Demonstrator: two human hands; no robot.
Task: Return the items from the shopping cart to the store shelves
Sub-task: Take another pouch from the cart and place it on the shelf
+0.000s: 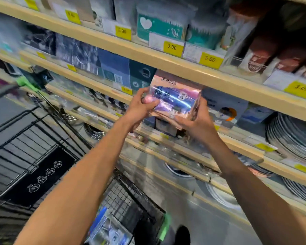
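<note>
A shiny pink and purple plastic packet (175,98) is held up in front of the middle shelf (184,68) of the store rack. My left hand (141,106) grips its left end, fingers curled round the edge. My right hand (196,122) holds it from below and at the right side. The black wire shopping cart (42,138) stands at the lower left, with a blue and white packet (104,228) lying in its near corner.
Beige shelves run diagonally across the view with yellow price tags (172,48). Boxed and bagged goods (159,27) fill the upper shelves. Stacks of metal plates (293,138) sit on the lower right shelves. My shoe (183,234) shows on the grey floor.
</note>
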